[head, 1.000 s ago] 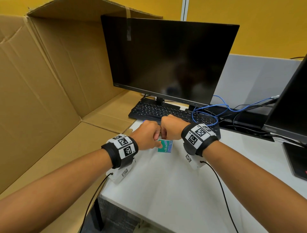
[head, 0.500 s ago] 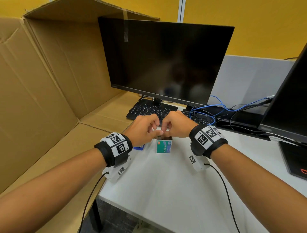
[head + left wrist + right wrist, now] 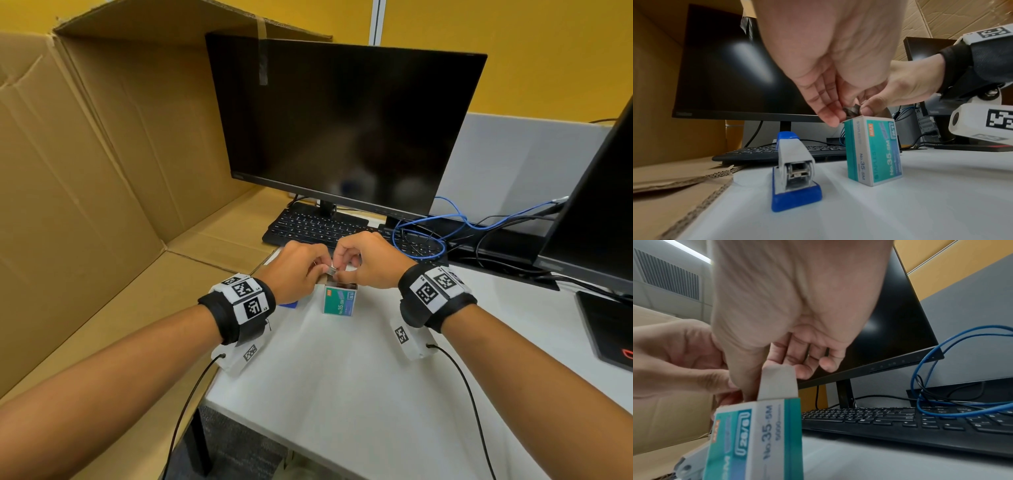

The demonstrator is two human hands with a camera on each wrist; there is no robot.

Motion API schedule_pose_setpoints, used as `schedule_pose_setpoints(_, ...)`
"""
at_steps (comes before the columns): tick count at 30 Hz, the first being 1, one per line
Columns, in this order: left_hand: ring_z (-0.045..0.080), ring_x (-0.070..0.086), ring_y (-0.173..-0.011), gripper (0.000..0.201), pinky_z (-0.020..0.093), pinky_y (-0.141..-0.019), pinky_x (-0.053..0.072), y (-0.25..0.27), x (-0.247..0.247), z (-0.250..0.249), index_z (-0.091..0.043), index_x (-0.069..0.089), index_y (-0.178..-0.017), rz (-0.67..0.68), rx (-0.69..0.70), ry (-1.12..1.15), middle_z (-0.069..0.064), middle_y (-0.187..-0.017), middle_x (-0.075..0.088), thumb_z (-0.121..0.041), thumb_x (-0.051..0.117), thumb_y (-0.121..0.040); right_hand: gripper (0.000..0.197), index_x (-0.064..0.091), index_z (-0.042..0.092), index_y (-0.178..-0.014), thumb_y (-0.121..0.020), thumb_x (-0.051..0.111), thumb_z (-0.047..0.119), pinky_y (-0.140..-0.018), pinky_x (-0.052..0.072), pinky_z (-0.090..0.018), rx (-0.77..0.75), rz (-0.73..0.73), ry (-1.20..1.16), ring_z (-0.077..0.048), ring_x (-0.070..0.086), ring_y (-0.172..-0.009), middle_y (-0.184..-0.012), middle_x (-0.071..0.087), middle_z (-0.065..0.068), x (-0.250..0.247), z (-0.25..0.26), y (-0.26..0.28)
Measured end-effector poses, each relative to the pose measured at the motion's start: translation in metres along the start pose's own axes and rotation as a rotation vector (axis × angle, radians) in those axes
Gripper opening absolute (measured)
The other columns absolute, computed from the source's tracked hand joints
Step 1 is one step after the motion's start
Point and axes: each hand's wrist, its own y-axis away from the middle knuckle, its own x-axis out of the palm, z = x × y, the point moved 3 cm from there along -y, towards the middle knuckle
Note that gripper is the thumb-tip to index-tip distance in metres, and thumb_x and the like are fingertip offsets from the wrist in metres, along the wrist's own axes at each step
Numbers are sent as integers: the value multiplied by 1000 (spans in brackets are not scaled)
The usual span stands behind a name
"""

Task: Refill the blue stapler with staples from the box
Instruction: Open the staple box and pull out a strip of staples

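Note:
A teal staple box (image 3: 339, 300) (image 3: 873, 150) (image 3: 756, 438) stands upright on the white table (image 3: 359, 394), its top flap (image 3: 778, 382) open. Just above its mouth both hands pinch a small metal strip of staples (image 3: 331, 271) (image 3: 852, 109): my left hand (image 3: 294, 270) (image 3: 828, 104) from the left, my right hand (image 3: 363, 263) (image 3: 793, 353) from the right. The blue and grey stapler (image 3: 795, 172) lies closed on the table left of the box; in the head view only its blue tip (image 3: 288, 304) shows under my left wrist.
A black keyboard (image 3: 329, 228) and monitor (image 3: 342, 126) stand behind the hands, with blue and black cables (image 3: 421, 236) at the right. A second monitor (image 3: 596, 212) is at far right. Flattened cardboard (image 3: 85, 171) lines the left side up to the table edge.
The box has been stood upright and opened. Both hands have risen above its mouth and now pinch a staple strip between them. The head view has shifted slightly.

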Motion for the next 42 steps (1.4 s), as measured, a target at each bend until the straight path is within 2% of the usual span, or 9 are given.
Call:
schedule_pose_setpoints(5,12,65,-84,10,21,-75,53,0,-1,3,-16,69,-100,-8,-29,66,2,-93,73,-17,64,-92,16,69,15,-95,-82,76,24,-63,41,-11,55,33,-102,-1,63,-77,-91,71,7,-1,-7,-1)
schedule_pose_setpoints(8,12,65,-86,11,28,-76,58,1,-1,4,-20,68,-99,6,-31,77,-2,-92,70,-20,70,-88,20,73,15,-99,-81,77,24,-62,40,-12,60,37,-100,-2,63,-79,-94,73,4,0,-9,0)
schedule_pose_setpoints(10,10,64,-87,26,32,-75,61,1,1,6,-22,64,-104,33,-41,85,-7,-93,67,-29,76,-81,21,76,17,-100,-82,76,26,-61,39,-12,41,35,-73,-2,59,-76,-91,72,7,2,-9,2)
schedule_pose_setpoints(14,11,56,-103,58,32,-81,56,-2,9,6,-28,54,-125,217,-84,-16,-9,-112,64,-43,79,-75,16,78,21,-96,-81,77,27,-65,48,-22,6,-2,-73,-7,57,-73,-85,72,6,0,-10,4)
schedule_pose_setpoints(18,12,55,-94,35,16,-66,44,-9,14,-2,-22,61,-110,209,-70,-60,-4,-105,67,-33,77,-80,13,77,22,-94,-81,77,25,-65,51,-23,-8,-47,-81,-11,61,-75,-87,73,3,-6,-11,7)
schedule_pose_setpoints(21,15,58,-100,36,28,-78,53,-17,21,-6,-21,63,-109,199,-111,-11,-3,-104,69,-33,79,-79,12,76,21,-94,-82,76,23,-64,50,-19,-33,-55,-41,-8,59,-73,-87,73,4,-11,-11,12)
schedule_pose_setpoints(24,17,55,-103,37,40,-89,53,-27,31,-9,-23,63,-103,179,-139,7,-4,-99,68,-36,81,-74,12,76,20,-93,-82,76,23,-63,50,-20,-32,-71,-27,-7,58,-70,-84,72,5,-16,-15,18)
schedule_pose_setpoints(30,22,53,-109,42,42,-97,46,-54,48,-25,-20,65,-106,168,-120,35,-1,-103,71,-32,84,-70,14,75,18,-92,-80,77,23,-64,55,-23,-17,-100,-1,-9,61,-70,-84,73,3,-28,-28,31)
schedule_pose_setpoints(42,23,59,-107,43,40,-94,52,-88,71,-49,-20,65,-103,167,-67,82,0,-102,71,-29,86,-67,10,75,17,-87,-79,78,20,-62,53,-18,67,-157,34,-14,66,-70,-81,74,1,-41,-60,50)
